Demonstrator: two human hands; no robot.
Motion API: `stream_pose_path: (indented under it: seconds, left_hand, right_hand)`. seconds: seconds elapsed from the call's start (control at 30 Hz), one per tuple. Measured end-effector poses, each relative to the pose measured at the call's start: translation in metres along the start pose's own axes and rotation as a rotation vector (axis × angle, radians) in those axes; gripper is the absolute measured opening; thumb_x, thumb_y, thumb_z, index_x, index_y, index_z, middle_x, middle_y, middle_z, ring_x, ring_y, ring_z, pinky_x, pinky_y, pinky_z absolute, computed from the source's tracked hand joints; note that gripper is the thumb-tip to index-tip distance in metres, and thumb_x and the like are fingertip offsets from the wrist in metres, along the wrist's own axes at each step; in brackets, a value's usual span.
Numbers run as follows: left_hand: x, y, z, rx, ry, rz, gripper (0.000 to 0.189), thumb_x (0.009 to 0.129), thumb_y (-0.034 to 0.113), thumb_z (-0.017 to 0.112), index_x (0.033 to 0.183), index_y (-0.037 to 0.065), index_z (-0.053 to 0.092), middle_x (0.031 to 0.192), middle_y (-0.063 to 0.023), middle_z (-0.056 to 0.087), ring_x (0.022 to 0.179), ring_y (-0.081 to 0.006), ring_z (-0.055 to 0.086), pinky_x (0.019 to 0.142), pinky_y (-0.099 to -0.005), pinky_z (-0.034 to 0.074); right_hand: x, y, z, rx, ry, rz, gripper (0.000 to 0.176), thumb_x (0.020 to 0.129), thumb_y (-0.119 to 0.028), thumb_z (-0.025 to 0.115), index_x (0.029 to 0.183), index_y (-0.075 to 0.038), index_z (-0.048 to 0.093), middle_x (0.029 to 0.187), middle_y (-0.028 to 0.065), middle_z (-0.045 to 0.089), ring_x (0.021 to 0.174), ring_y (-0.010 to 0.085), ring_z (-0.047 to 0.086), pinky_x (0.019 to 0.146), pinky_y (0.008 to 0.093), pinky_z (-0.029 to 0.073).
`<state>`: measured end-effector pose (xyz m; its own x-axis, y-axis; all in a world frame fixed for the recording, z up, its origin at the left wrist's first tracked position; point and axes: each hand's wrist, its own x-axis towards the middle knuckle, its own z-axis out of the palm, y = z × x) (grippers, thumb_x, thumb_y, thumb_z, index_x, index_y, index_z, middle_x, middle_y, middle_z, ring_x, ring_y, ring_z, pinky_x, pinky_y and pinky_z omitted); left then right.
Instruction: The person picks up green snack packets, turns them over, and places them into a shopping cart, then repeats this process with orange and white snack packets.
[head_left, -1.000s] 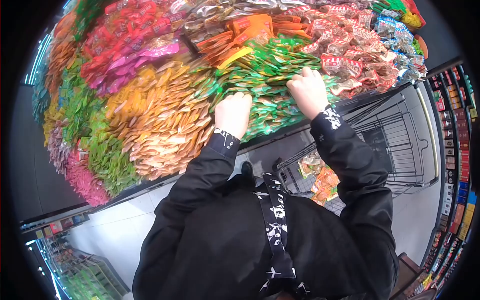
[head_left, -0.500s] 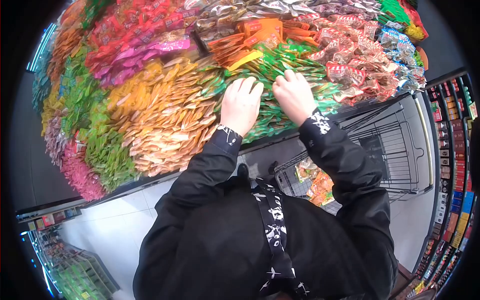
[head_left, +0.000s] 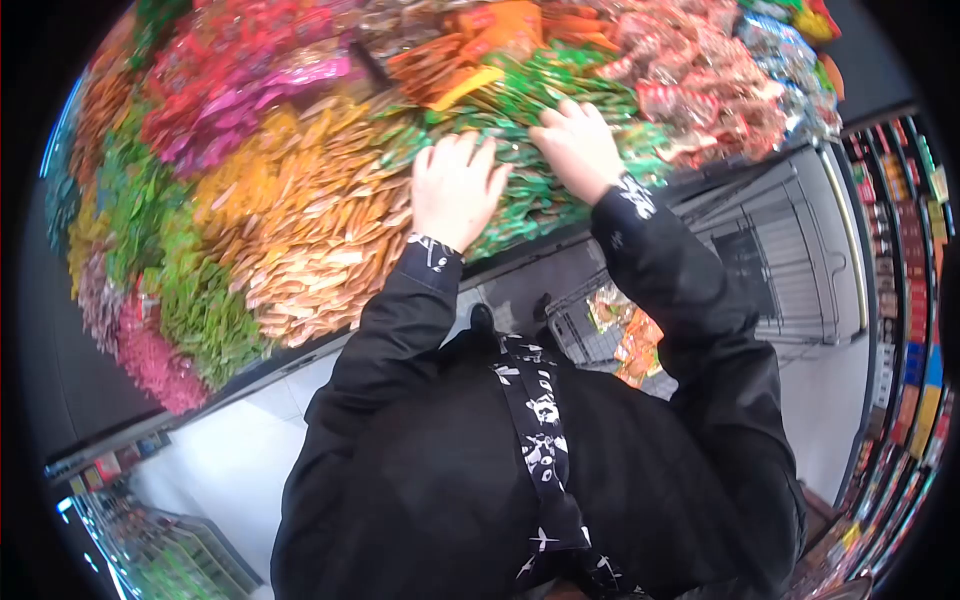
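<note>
My left hand (head_left: 455, 190) rests on rows of small green snack packets (head_left: 515, 215), close to where they meet the yellow-orange packets (head_left: 330, 210). Its fingers are spread and bent slightly downward, and no packet shows in them. To its right, my right hand (head_left: 580, 150) lies over the same green rows with bent fingers that stand a little apart. Its fingertips touch the packets near the back of the green section; I see nothing lifted in it. Both hands are slightly blurred.
A wire shopping cart (head_left: 785, 265) stands at right beside the display, with several packets (head_left: 638, 345) in it. Orange packets (head_left: 500, 30) and red-white packets (head_left: 690, 100) lie farther back. Stocked shelves (head_left: 910, 290) line the right side. The display's dark front edge (head_left: 540, 245) runs before my body.
My left hand has moved left, away from my right hand, and its fingers have spread. The whole view has shifted slightly, so the display sits higher and more to the left.
</note>
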<state>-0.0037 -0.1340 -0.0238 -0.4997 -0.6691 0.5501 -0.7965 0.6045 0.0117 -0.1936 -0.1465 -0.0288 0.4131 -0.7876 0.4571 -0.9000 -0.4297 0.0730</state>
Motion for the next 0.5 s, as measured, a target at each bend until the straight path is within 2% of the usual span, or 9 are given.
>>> stream_pose_path:
  seconds: [0.17,0.23,0.3,0.33,0.37,0.4,0.43,0.47,0.5]
  left_hand:
    - [-0.002,0.003,-0.003,0.106,-0.069,0.039,0.035,0.083,0.032,0.061,0.111,0.01,0.06,0.113,-0.0083,0.058,0.104,-0.025,0.053,0.087,-0.0404,0.041]
    - [-0.003,0.011,-0.012,0.114,-0.07,0.05,0.039,0.084,0.03,0.061,0.116,0.009,0.057,0.118,-0.0116,0.055,0.107,-0.0277,0.051,0.089,-0.0413,0.041]
    - [-0.004,0.03,-0.026,0.028,0.029,0.084,0.044,0.084,0.022,0.061,0.124,0.007,0.053,0.123,-0.0169,0.051,0.111,-0.0323,0.048,0.093,-0.0423,0.039]
    - [-0.006,0.042,-0.031,-0.087,0.067,0.105,0.042,0.084,0.019,0.061,0.123,0.007,0.053,0.122,-0.0163,0.052,0.111,-0.0317,0.048,0.092,-0.0418,0.039]
    - [-0.008,0.055,-0.033,-0.201,0.103,0.119,0.041,0.083,0.015,0.061,0.123,0.007,0.054,0.121,-0.0157,0.053,0.11,-0.0311,0.049,0.092,-0.0413,0.039]
    - [-0.011,0.071,-0.032,-0.301,0.092,0.178,0.037,0.082,0.009,0.061,0.118,0.006,0.057,0.116,-0.0146,0.055,0.107,-0.0304,0.05,0.09,-0.0401,0.04]
    - [-0.014,0.09,-0.028,-0.433,0.066,0.224,0.028,0.08,0.007,0.062,0.109,0.005,0.062,0.107,-0.0129,0.06,0.1,-0.0292,0.055,0.088,-0.0391,0.041]
    - [-0.018,0.109,-0.017,-0.566,-0.022,0.265,0.024,0.08,0.006,0.062,0.103,0.005,0.063,0.102,-0.0118,0.062,0.096,-0.0278,0.057,0.085,-0.0377,0.043]
    - [-0.026,0.127,-0.003,-0.696,-0.114,0.308,0.019,0.079,0.006,0.063,0.098,0.005,0.065,0.097,-0.0106,0.063,0.091,-0.0265,0.059,0.082,-0.0364,0.045]
  right_hand:
    - [0.001,-0.002,0.006,-0.059,-0.028,0.013,0.009,0.074,-0.018,0.057,0.072,-0.013,0.065,0.081,0.0032,0.06,0.085,0.0202,0.056,0.073,0.0353,0.04]
    - [-0.016,0.0,0.0,-0.036,0.04,-0.004,0.014,0.075,-0.018,0.058,0.084,-0.011,0.065,0.079,0.0035,0.06,0.084,0.0212,0.057,0.072,0.0356,0.042]
    - [-0.047,0.011,-0.018,0.324,0.308,0.021,0.025,0.076,-0.015,0.059,0.1,-0.008,0.062,0.077,0.0057,0.059,0.081,0.0245,0.058,0.071,0.0375,0.045]
    - [-0.072,0.022,-0.039,0.413,0.392,0.055,0.034,0.077,-0.011,0.06,0.11,-0.005,0.058,0.077,0.0082,0.059,0.078,0.0279,0.058,0.071,0.0398,0.046]
    - [-0.102,0.036,-0.057,0.423,0.47,0.145,0.032,0.077,-0.008,0.059,0.109,-0.006,0.059,0.08,0.0096,0.061,0.075,0.0293,0.058,0.07,0.0399,0.047]
    - [-0.141,0.039,-0.075,0.359,0.533,0.359,0.031,0.079,-0.007,0.058,0.11,-0.007,0.061,0.087,0.0112,0.064,0.081,0.0287,0.061,0.074,0.0382,0.048]
    - [-0.178,0.042,-0.086,0.501,0.547,0.647,0.027,0.083,-0.008,0.056,0.109,-0.007,0.063,0.091,0.0087,0.066,0.084,0.02,0.062,0.077,0.0322,0.048]
    - [-0.223,0.045,-0.09,0.795,0.597,0.969,0.024,0.089,-0.011,0.055,0.11,-0.005,0.064,0.092,0.0042,0.066,0.087,0.0108,0.061,0.077,0.0269,0.048]
    - [-0.269,0.048,-0.089,0.868,0.678,1.12,0.023,0.092,-0.013,0.053,0.111,-0.004,0.063,0.091,0.0008,0.064,0.087,0.0072,0.058,0.078,0.0239,0.046]
